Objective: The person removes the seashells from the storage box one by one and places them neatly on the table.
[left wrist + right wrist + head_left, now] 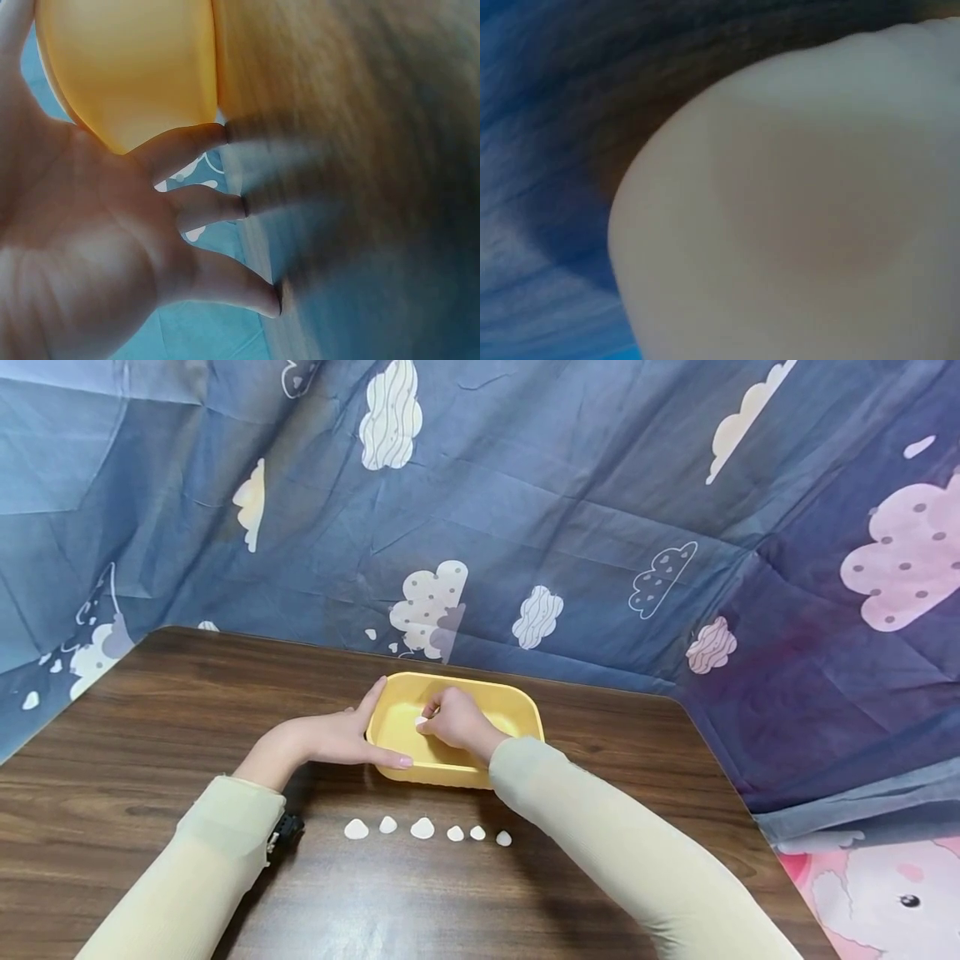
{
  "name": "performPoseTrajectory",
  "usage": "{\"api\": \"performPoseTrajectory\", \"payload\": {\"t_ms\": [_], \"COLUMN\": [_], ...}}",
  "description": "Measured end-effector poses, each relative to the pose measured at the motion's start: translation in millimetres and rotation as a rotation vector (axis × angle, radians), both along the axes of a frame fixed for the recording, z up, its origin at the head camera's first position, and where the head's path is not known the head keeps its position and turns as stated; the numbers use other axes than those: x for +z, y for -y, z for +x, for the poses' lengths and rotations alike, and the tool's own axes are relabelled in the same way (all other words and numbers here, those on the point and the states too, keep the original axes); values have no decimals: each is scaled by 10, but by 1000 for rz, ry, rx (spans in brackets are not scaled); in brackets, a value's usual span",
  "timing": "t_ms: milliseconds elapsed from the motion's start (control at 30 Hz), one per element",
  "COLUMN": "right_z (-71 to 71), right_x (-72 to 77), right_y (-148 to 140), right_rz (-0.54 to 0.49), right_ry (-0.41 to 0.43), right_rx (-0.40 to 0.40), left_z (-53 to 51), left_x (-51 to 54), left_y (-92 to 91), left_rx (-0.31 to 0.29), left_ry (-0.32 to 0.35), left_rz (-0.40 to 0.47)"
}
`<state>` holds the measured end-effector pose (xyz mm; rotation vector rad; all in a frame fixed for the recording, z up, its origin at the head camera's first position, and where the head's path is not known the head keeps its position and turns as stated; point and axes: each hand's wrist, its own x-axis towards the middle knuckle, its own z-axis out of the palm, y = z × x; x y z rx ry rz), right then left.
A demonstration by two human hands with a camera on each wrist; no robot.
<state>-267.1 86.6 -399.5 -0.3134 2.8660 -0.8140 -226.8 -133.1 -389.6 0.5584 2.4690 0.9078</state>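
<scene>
**One hand is steadying, one hand is pinching**

The left hand (pixel 330 737) is spreading open and pressing on the left end of a yellow tub (pixel 435 774). Its thumb is lying by the near rim, and a finger is reaching toward the far corner. It is not curling around the tub; it is probably keeping it from sliding.

Six white pieces (pixel 422 828) are sitting in a row on the brown surface (pixel 360 910), on the near side of the tub. They are lying a little apart, maybe so each one is easy to see.

The tub is standing behind the row with its open side up, which is leaving room for reaching in.

The right hand (pixel 457 720) is bending down inside the tub, its fingertips closing on one white piece (pixel 421 721). A little pinch is likely suiting such a small thing. I cannot tell if that piece is touching the bottom.
</scene>
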Motion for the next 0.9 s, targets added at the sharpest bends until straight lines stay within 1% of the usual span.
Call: {"api": "performPoseTrajectory", "payload": {"t_ms": [167,233,300,433,567,667,900], "right_z": [11,23,37,57,53,53,80], "right_x": [43,50,52,30,-16,-23,15], "right_y": [-11,-23,-42,-65,-54,-47,-41], "right_rz": [46,28,-6,-77,-72,-26,140], "right_ry": [11,28,42,63,41,2,-199], "right_rx": [62,72,62,-1,-13,33,248], "left_z": [6,9,10,2,-5,-6,0], "left_x": [11,8,7,6,-1,-2,-2], "left_y": [3,1,-4,-16,-16,-17,-7], "left_rx": [-3,-6,-10,-13,-12,-14,-11], "left_ry": [-7,-8,-8,-11,-8,-2,-10], "left_rz": [3,9,13,17,15,16,16]}}
